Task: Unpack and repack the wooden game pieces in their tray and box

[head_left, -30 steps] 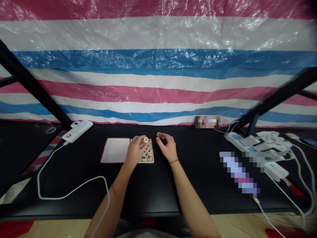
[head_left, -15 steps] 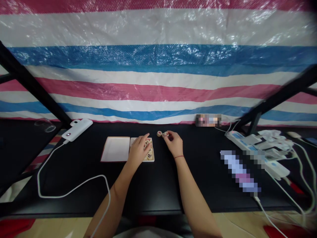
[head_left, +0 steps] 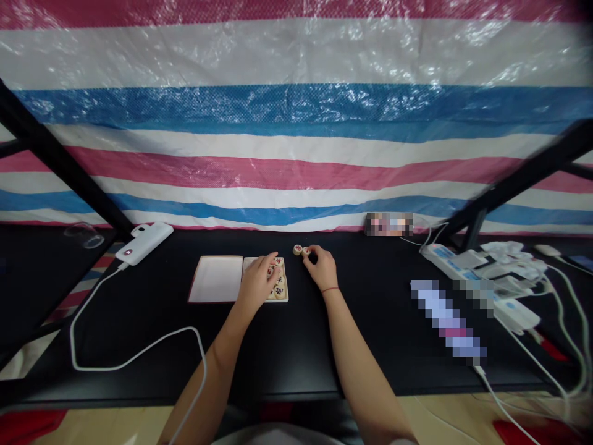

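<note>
My right hand (head_left: 323, 269) pinches a round Chinese chess piece (head_left: 306, 251) with a red character, low over the black table. Just left of it lies another Chinese chess piece (head_left: 297, 250), marked in red and close beside the held one. My left hand (head_left: 258, 275) rests over the open box (head_left: 286, 292), its fingers spread and its thumb apart from them. Inside the box several Chinese chess pieces (head_left: 278, 290) with red and black characters show; the hand covers the others. To the left, the box's lid (head_left: 216, 279) lies flat with its white inside up.
A white power bank (head_left: 144, 242) with a cable lies at the back left, near a clear cup (head_left: 86, 235). On the right are a power strip (head_left: 447, 262) with plugs and a blurred-out phone-like object (head_left: 447, 318). A striped sheet (head_left: 296, 167) hangs behind the table (head_left: 296, 358).
My right hand has shifted slightly left, bringing its piece down beside the other one on the table. My left hand stays over the box, its fingers slightly moved.
</note>
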`<act>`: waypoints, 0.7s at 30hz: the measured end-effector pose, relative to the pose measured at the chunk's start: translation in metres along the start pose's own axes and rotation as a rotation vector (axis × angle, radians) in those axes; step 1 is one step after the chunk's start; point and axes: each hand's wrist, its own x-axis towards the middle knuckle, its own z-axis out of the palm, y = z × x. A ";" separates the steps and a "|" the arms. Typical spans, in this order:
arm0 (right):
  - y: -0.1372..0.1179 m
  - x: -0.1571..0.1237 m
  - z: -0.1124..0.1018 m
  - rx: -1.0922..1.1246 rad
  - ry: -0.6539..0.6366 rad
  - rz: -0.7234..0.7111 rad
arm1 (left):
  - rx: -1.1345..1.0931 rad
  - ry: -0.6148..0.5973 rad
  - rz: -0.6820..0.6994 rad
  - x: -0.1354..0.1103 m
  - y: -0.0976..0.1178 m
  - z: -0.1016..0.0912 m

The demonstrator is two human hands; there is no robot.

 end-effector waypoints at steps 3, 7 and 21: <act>0.001 0.000 0.001 0.005 0.001 0.011 | 0.005 0.014 -0.004 0.000 -0.003 0.001; -0.002 0.001 -0.002 0.011 0.001 0.009 | 0.118 0.042 -0.114 0.000 -0.002 -0.001; -0.065 -0.027 0.006 0.258 -0.141 -0.013 | 0.474 -0.098 -0.393 0.014 0.015 0.003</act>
